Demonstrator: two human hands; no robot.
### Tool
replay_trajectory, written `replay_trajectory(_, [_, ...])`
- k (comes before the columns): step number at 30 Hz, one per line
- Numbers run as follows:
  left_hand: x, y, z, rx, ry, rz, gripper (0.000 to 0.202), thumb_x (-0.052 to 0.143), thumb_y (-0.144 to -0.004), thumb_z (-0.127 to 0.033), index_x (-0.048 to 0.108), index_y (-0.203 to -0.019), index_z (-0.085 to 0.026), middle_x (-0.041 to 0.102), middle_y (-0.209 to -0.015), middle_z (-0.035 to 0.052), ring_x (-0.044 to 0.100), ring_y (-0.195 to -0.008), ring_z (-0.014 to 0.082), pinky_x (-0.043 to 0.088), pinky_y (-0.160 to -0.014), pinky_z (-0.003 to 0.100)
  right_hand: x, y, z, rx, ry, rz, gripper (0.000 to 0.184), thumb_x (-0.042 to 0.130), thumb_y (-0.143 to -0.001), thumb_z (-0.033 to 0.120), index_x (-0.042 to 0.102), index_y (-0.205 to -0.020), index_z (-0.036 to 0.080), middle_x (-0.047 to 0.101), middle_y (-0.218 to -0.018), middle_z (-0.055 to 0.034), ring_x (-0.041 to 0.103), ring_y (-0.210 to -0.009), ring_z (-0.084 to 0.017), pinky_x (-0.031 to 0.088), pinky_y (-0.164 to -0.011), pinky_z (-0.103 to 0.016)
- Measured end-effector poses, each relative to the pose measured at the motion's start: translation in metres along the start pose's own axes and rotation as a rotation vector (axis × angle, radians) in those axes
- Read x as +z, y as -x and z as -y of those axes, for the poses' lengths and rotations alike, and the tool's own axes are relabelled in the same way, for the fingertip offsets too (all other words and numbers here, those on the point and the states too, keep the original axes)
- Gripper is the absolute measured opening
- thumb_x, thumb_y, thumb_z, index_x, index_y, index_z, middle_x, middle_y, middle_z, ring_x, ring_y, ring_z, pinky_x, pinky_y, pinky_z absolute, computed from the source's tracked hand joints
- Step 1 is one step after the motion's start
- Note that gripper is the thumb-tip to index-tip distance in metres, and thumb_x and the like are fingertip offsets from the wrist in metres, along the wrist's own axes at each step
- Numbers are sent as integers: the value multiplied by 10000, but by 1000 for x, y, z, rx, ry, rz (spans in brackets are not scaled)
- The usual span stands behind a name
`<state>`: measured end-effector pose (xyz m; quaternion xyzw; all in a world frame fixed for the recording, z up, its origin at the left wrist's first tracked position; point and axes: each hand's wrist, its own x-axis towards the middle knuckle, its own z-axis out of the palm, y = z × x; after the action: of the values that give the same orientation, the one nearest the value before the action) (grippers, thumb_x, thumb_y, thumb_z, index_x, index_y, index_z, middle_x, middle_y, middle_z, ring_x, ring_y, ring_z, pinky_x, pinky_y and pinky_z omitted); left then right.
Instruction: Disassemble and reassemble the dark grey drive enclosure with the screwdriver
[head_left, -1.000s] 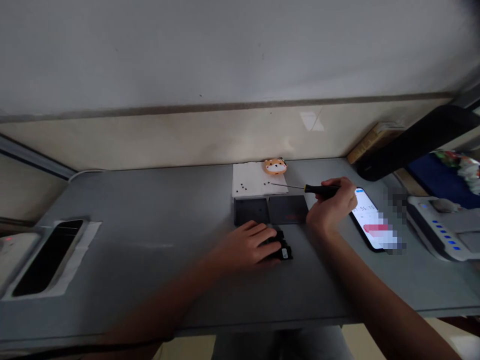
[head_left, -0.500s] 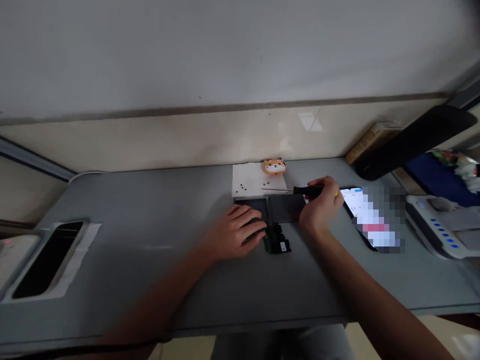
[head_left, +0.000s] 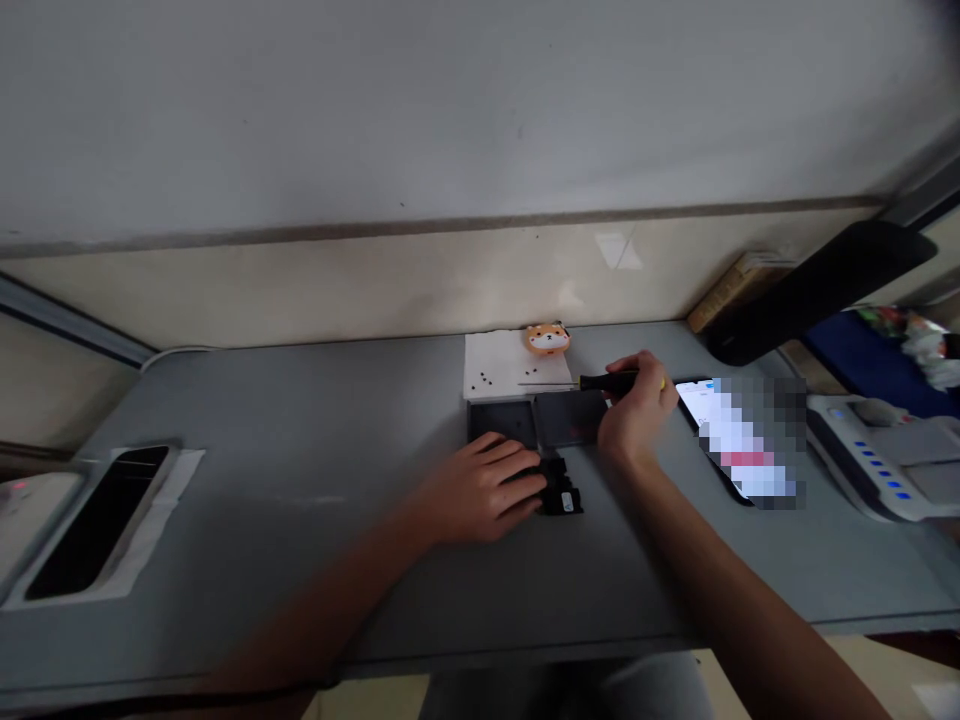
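My left hand (head_left: 491, 488) rests palm down with its fingers stretched toward a black module with a small white label (head_left: 561, 490). The fingertips touch or overlap its left side; whatever lies under the palm is hidden. Just beyond the fingers sits a shallow dark tray-like case half (head_left: 501, 420). A second dark flat panel (head_left: 570, 418) lies against its right side. My right hand (head_left: 637, 405) is closed round the black handle of a screwdriver (head_left: 609, 382). Its thin shaft points left, over the near edge of a white paper (head_left: 491, 360) with several tiny dark screws (head_left: 482, 380).
An orange animal-faced case (head_left: 547, 339) sits on the paper's far right corner. Right of my right hand lies a lit phone (head_left: 701, 405), then a white device with blue lights (head_left: 862, 450). A black cylinder (head_left: 817, 290) leans at the back right. Another dark-screened phone (head_left: 101, 525) lies far left.
My left hand has slid nearer to me and slightly right, uncovering more of the dark case half and covering the green circuit board seen before. The right hand still holds the screwdriver, hardly moved.
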<state>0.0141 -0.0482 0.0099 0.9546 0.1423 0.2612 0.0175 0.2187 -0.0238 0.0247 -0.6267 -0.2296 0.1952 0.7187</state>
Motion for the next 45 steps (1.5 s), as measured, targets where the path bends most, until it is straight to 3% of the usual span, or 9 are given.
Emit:
replay_trajectory(7, [-17, 4, 32, -202, -174, -222, 207, 512, -1006, -149, 684, -895, -182, 704, -799, 28, 648, -735, 153, 502, -737, 300, 1, -10, 8, 83, -133, -68, 289, 517, -795, 483, 516, -650, 233, 522, -643, 33, 481, -538, -113, 370, -468, -238])
replay_trajectory(9, [-19, 9, 42, -262, -202, -237, 208, 510, -1004, -156, 685, -896, -184, 704, -774, 25, 656, -721, 157, 510, -731, 300, 0, -15, 11, 120, -146, -94, 261, 521, -789, 457, 516, -654, 234, 533, -636, 33, 488, -544, -116, 365, -470, -237])
replay_trajectory(14, [-13, 20, 57, -346, -142, -185, 244, 472, -1030, -203, 700, -945, -187, 729, -772, 33, 696, -730, 168, 551, -736, 300, -3, -22, 12, 163, -137, -119, 247, 511, -802, 423, 501, -644, 233, 547, -642, 33, 505, -567, -121, 357, -484, -238])
replay_trajectory(19, [-7, 23, 59, -370, -27, -96, 272, 440, -1054, -257, 703, -1086, -198, 783, -954, 64, 736, -844, 188, 587, -790, 330, -2, -18, 12, 237, -145, -121, 224, 522, -798, 382, 534, -640, 224, 538, -635, 31, 488, -574, -119, 367, -491, -235])
replay_trajectory(24, [-7, 23, 58, -361, -1, -48, 310, 420, -1051, -245, 716, -975, -188, 767, -885, 63, 720, -803, 182, 582, -761, 318, 0, -14, 13, 248, -108, -135, 226, 524, -787, 390, 552, -640, 220, 566, -660, 21, 515, -604, -122, 389, -502, -234])
replay_trajectory(29, [-10, 21, 59, -360, -40, -46, 291, 435, -1008, -185, 686, -859, -187, 716, -787, 47, 674, -733, 170, 561, -720, 299, 0, -14, 7, 166, -66, -103, 297, 510, -790, 491, 526, -649, 230, 557, -675, 22, 516, -586, -120, 389, -483, -233])
replay_trajectory(39, [-9, 21, 60, -345, -15, -71, 269, 446, -998, -157, 662, -839, -182, 694, -776, 46, 648, -730, 167, 538, -721, 292, 1, -15, 11, 213, -81, -155, 243, 528, -778, 420, 551, -635, 224, 579, -639, 12, 515, -569, -128, 392, -466, -235])
replay_trajectory(45, [-9, 21, 60, -344, -30, -74, 269, 441, -1001, -163, 669, -859, -183, 704, -792, 48, 653, -745, 170, 547, -734, 298, 0, -11, 11, 152, -45, -100, 279, 525, -805, 443, 548, -631, 225, 540, -592, 23, 497, -529, -129, 394, -474, -253])
